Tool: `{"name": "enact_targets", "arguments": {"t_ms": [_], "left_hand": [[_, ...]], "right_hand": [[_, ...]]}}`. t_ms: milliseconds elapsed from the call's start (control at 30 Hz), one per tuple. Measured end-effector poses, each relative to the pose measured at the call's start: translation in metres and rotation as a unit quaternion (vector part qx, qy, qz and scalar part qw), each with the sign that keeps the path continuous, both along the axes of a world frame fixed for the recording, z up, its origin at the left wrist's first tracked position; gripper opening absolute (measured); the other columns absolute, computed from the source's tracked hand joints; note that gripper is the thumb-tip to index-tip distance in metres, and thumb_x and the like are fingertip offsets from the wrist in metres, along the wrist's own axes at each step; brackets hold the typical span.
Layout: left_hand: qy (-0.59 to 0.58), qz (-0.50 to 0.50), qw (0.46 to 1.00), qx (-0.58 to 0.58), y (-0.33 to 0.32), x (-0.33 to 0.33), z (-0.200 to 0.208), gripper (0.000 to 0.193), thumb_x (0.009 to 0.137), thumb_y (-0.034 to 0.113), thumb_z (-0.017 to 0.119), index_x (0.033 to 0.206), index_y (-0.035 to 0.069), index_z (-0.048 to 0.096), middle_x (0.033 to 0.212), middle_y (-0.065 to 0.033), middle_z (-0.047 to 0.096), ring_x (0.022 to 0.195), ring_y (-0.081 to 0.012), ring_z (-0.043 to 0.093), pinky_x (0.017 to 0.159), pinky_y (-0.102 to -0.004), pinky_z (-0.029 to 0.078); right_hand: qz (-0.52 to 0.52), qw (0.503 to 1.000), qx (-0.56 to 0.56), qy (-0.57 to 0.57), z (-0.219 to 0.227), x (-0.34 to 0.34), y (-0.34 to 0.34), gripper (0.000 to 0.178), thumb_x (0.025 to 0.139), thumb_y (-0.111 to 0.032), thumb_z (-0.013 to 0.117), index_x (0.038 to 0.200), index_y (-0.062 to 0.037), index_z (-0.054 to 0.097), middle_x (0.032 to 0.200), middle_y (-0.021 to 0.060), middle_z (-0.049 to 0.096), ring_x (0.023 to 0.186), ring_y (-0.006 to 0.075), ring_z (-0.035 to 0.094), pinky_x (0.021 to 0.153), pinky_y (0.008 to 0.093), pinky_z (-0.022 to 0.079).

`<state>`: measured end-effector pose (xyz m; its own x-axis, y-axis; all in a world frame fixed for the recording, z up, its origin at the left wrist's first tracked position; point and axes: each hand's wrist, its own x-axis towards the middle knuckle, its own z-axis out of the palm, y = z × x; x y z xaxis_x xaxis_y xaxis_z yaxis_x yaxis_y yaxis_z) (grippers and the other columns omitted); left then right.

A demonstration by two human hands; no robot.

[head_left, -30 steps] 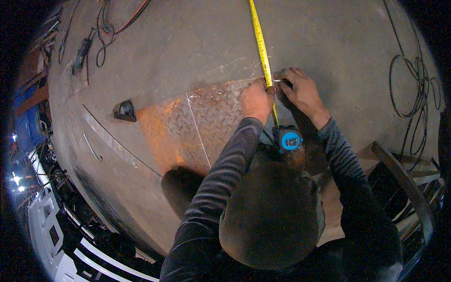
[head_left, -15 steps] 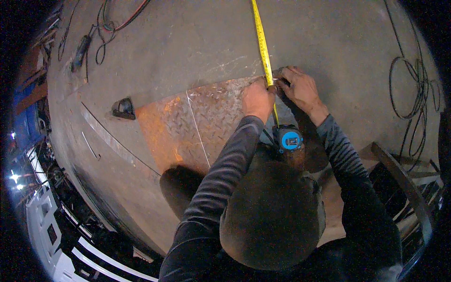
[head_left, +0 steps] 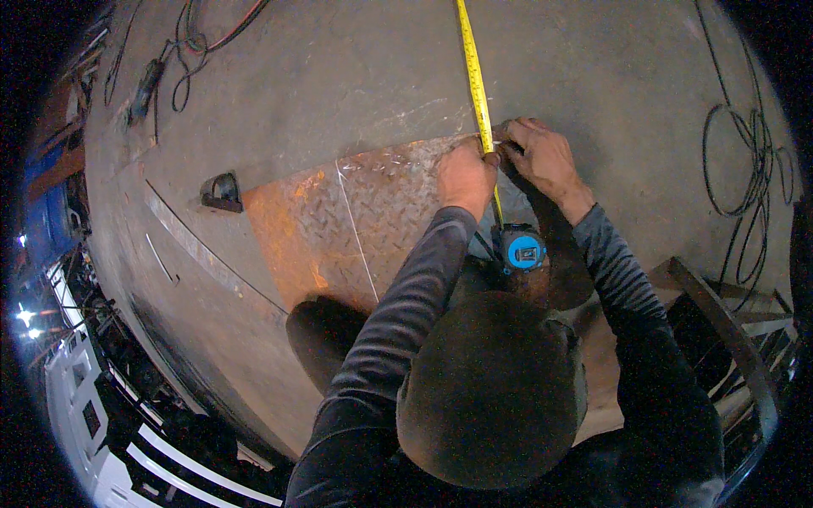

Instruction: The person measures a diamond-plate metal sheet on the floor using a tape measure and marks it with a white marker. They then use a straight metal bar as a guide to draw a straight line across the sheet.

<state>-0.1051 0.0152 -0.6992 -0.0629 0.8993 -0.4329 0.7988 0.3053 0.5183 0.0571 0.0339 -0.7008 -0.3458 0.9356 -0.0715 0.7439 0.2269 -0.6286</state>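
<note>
A rusty steel checker plate (head_left: 318,229) lies before me, orange along its left side, with a thin white line (head_left: 352,222) drawn across it. My left hand (head_left: 464,179) is closed on the yellow tape blade (head_left: 475,80) at the plate's far edge. The blade runs away from me past the top of the picture. Close to my body sits the black and blue tape measure case (head_left: 525,252), joined to the blade under my left hand. Just right of the blade, my right hand (head_left: 549,168) has its fingers bent together at the plate's edge; whatever they pinch is hidden.
Beyond the plate's left corner stands a small dark metal piece (head_left: 223,193). A long flat strip (head_left: 199,244) lies on the left floor. Upper left are a dark power tool (head_left: 146,89) and cables; coiled cable (head_left: 732,161) lies right. A metal frame (head_left: 728,330) stands lower right.
</note>
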Motion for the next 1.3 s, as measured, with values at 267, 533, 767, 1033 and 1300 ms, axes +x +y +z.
{"name": "enact_targets", "arguments": {"t_ms": [267, 533, 767, 1033, 1300], "left_hand": [[-0.014, 0.004, 1.000, 0.025, -0.002, 0.000, -0.009, 0.025, 0.082, 0.024, 0.069, 0.098, 0.004, 0.069, 0.091, -0.0215, 0.070, 0.089, -0.0418, 0.066, 0.082, -0.0504, 0.052], [0.018, -0.001, 1.000, -0.005, -0.002, -0.003, -0.009, 0.026, 0.081, 0.023, 0.070, 0.098, 0.003, 0.068, 0.090, -0.0219, 0.069, 0.087, -0.0435, 0.066, 0.080, -0.0502, 0.053], [-0.096, 0.053, 0.993, 0.048, -0.030, -0.016, 0.000, 0.024, 0.085, 0.025, 0.067, 0.094, 0.003, 0.066, 0.087, -0.0227, 0.069, 0.085, -0.0432, 0.066, 0.073, -0.0504, 0.052], [-0.162, 0.059, 0.985, 0.001, -0.121, -0.017, 0.015, 0.023, 0.087, 0.024, 0.067, 0.093, 0.003, 0.060, 0.085, -0.0254, 0.066, 0.082, -0.0473, 0.064, 0.070, -0.0522, 0.051], [-0.159, 0.188, 0.968, 0.047, -0.092, -0.039, 0.027, 0.027, 0.099, 0.025, 0.053, 0.110, 0.000, 0.054, 0.092, -0.0258, 0.065, 0.088, -0.0444, 0.063, 0.074, -0.0504, 0.049]], "right_hand": [[0.042, 0.997, 0.012, -0.057, 0.014, -0.011, 0.006, 0.018, 0.079, -0.004, 0.060, 0.096, -0.0080, 0.062, 0.097, 0.0121, 0.064, 0.097, 0.0363, 0.061, 0.079, 0.0460, 0.052], [-0.087, 0.995, -0.032, -0.036, 0.077, -0.012, -0.002, 0.015, 0.084, -0.015, 0.063, 0.095, -0.0053, 0.062, 0.093, 0.0161, 0.067, 0.087, 0.0387, 0.064, 0.075, 0.0452, 0.050], [-0.232, 0.958, -0.158, 0.053, 0.047, 0.015, -0.075, 0.028, 0.092, -0.022, 0.062, 0.117, -0.0088, 0.063, 0.104, 0.0217, 0.069, 0.093, 0.0431, 0.066, 0.078, 0.0468, 0.053], [-0.288, 0.938, -0.190, 0.042, 0.028, 0.015, -0.181, 0.028, 0.095, -0.022, 0.062, 0.117, -0.0042, 0.063, 0.102, 0.0208, 0.070, 0.090, 0.0390, 0.069, 0.078, 0.0423, 0.053], [-0.382, 0.817, -0.360, 0.237, 0.047, -0.037, -0.148, 0.025, 0.095, -0.022, 0.063, 0.112, -0.0040, 0.063, 0.099, 0.0150, 0.072, 0.086, 0.0305, 0.069, 0.077, 0.0389, 0.053]]}}
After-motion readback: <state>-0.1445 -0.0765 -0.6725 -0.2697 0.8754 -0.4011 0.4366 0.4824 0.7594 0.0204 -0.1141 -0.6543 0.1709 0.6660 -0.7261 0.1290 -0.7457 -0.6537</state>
